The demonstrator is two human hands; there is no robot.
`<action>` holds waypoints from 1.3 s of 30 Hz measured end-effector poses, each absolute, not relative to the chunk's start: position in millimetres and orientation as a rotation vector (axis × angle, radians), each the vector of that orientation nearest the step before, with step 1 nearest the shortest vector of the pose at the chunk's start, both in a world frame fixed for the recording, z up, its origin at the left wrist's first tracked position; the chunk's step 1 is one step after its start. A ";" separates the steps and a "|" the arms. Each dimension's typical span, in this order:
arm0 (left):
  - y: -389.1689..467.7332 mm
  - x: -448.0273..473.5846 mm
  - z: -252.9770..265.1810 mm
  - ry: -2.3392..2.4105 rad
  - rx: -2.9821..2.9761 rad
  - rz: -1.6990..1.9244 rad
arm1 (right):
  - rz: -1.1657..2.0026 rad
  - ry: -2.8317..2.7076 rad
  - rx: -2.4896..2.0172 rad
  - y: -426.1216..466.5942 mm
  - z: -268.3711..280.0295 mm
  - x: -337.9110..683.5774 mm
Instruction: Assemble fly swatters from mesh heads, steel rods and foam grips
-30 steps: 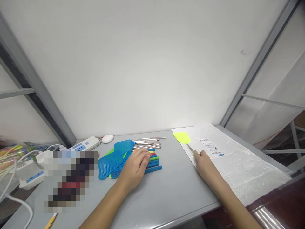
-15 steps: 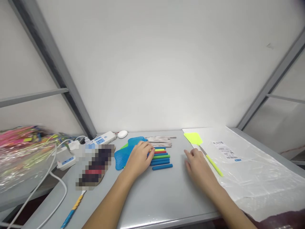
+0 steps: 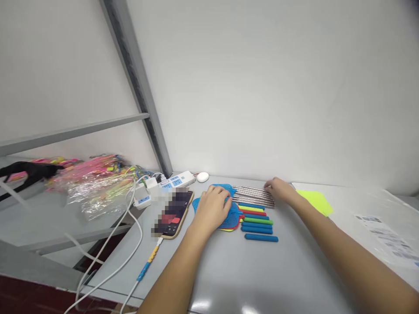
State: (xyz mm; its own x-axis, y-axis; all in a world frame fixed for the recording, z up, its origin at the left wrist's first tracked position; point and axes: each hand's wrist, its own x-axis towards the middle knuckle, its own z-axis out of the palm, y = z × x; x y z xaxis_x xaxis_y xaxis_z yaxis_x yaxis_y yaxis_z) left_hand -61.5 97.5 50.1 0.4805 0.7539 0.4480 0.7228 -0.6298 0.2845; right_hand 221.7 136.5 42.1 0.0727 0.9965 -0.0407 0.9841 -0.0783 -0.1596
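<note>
My left hand (image 3: 214,205) rests over a small stack of blue mesh fly swatter heads (image 3: 231,216), its fingers bent and the thumb apart. Edges of red and yellow-green heads peek out underneath. At the right ends of a bundle of thin metal rods (image 3: 252,196), my right hand (image 3: 278,188) has its fingertips against or close to them, fingers slightly apart. In front of the rods lie several coloured handle tubes, among them a green one (image 3: 258,221) and a separate blue one (image 3: 261,237). A yellow fly swatter (image 3: 316,201) is partly hidden behind my right forearm.
A phone (image 3: 178,213) with a charging cable lies left of my left hand. Behind it are a power strip (image 3: 178,179) and a white mouse-like object (image 3: 202,177). Bagged colourful items (image 3: 101,183) fill the far left. White plastic packaging (image 3: 369,205) covers the right side.
My right hand has moved from beside the yellow swatter to the rod ends, which now look more even. The left hand stays on the swatter heads. The view has turned left.
</note>
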 end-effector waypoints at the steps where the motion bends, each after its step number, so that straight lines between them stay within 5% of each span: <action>1: 98.9 -65.0 50.9 1.356 2.646 0.843 | 0.247 -2.107 -2.204 142.1 39.1 228.2; 14: 92.6 -65.8 52.1 1.386 2.654 0.657 | 0.316 -2.262 -1.989 153.1 25.0 260.3; 25: 75.5 -43.2 52.2 1.011 2.704 0.720 | 0.302 -1.786 -1.984 96.7 67.3 247.1; 32: 29.0 1.1 30.5 0.790 3.019 0.517 | 1.322 -0.869 -1.099 0.5 98.1 199.8; 39: 7.7 14.0 21.8 0.590 2.833 0.444 | 1.169 -0.744 -1.104 -56.7 85.4 183.1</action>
